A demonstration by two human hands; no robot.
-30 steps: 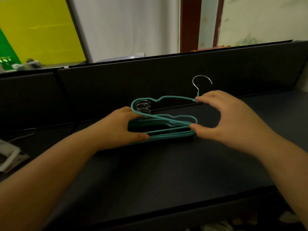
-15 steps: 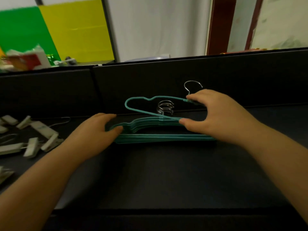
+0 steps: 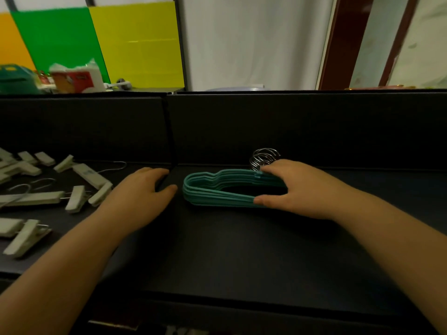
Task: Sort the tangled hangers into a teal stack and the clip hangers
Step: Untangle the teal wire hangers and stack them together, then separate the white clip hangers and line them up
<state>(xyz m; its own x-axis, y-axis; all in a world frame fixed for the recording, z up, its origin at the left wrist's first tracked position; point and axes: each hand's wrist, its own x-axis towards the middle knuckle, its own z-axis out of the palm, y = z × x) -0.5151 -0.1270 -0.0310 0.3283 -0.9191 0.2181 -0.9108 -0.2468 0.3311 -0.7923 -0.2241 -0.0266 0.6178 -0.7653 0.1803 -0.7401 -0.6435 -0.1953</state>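
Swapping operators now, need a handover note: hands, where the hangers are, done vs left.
Right hand: grips the teal stack, thumb on its near edge, fingers over the far edge by the metal hooks.
Left hand: open, resting on the dark table just left of the stack, holding nothing.
Clip hangers: loose and scattered at far left.
Done: teal hangers nested flat in one stack.
Left: release the stack; the clip hangers probably need tidying.
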